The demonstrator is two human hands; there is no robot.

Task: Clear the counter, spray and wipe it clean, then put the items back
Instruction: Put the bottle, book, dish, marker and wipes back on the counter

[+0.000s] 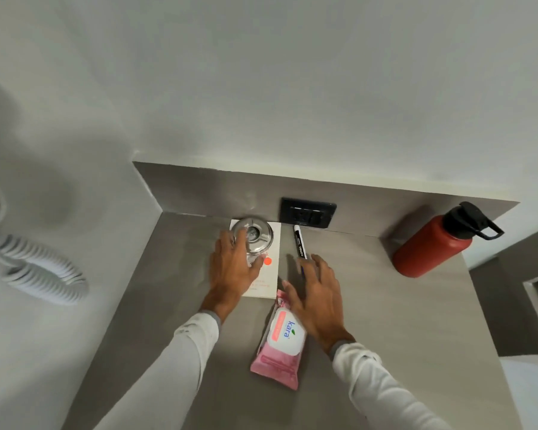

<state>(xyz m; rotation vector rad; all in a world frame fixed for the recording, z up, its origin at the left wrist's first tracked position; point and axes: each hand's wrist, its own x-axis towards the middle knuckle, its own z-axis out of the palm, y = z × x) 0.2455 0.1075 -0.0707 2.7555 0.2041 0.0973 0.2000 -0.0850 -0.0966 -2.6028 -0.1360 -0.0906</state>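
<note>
1. On the counter (370, 305), against the back wall, sits the socket (308, 212); all places below are taken from it.
2. Jar (253, 240): clear glass, lidded, just left of the socket, standing on a white booklet (272, 274). Left hand (233, 268) wraps its near side, fingers curled on the glass. Grip looks partial; cannot tell if the jar is lifted.
3. Marker (300, 242): directly below the socket, lying flat, cap end toward the wall. Right hand (317, 293) hovers over its near end, fingers spread wide, holding nothing.
4. Wipes (281, 339): pink soft pack, well below the socket, beside the right wrist.
5. Bottle (432, 246): red, black cap with loop, far right of the socket, by the wall.
6. Handling, judged: jar rigid, smooth, breakable, probably slippery; take it round the body below the lid, not by the lid. Booklet under it is light and may slide. Marker light, stiff, rolls; pinch mid-barrel. Wipes squashy; grab anywhere. Bottle likely heaviest; use the loop or the neck.
</note>
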